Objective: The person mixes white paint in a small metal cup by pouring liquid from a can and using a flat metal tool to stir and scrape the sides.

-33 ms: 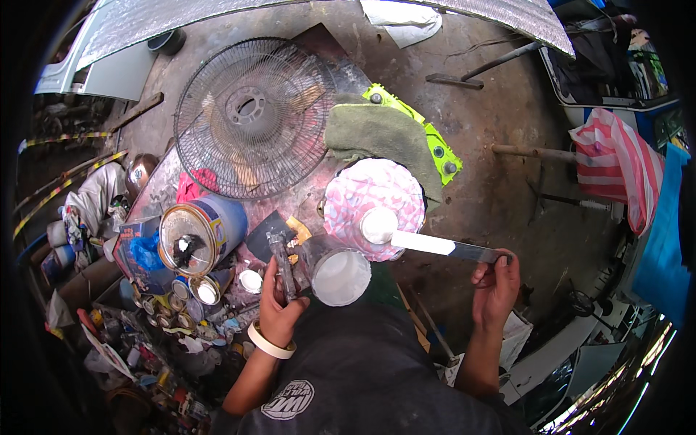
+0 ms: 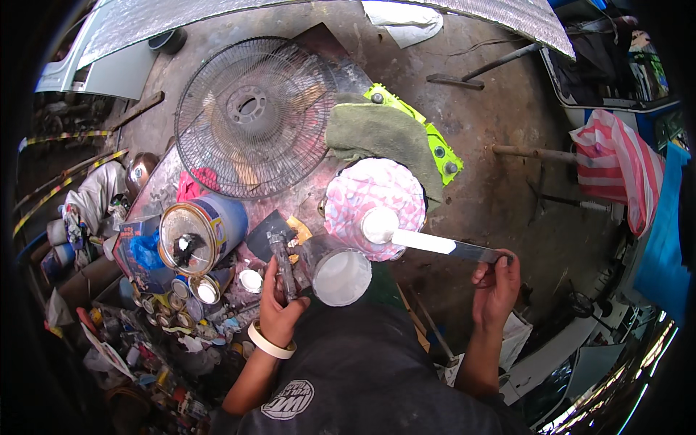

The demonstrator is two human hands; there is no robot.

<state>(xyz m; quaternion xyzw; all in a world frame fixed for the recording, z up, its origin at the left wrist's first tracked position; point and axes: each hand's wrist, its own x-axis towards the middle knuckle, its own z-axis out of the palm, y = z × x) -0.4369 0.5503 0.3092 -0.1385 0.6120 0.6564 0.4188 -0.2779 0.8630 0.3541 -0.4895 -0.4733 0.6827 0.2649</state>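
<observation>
My right hand [image 2: 496,286] pinches the dark end of a long flat stirring stick [image 2: 435,245], whose far part is coated in white. Its other end lies over a round white patch [image 2: 380,225] on a container covered with pink-and-white patterned material [image 2: 355,190]. Fingers of my left hand [image 2: 279,304] curl round a grey, paint-smeared, T-shaped tool [image 2: 283,262]; its exact kind is unclear. Beside that tool stands a translucent plastic cup [image 2: 341,277], close to my body; whether they are joined I cannot tell. A cream roll of tape [image 2: 270,342] encircles my left wrist.
A round wire fan guard [image 2: 254,116] covers the table's far left. Nearer are a large blue paint can [image 2: 228,221] and a small can [image 2: 207,290]. A green cloth [image 2: 377,130] and yellow-green plastic part [image 2: 440,148] lie far right. Clutter [image 2: 167,362] fills the lower left.
</observation>
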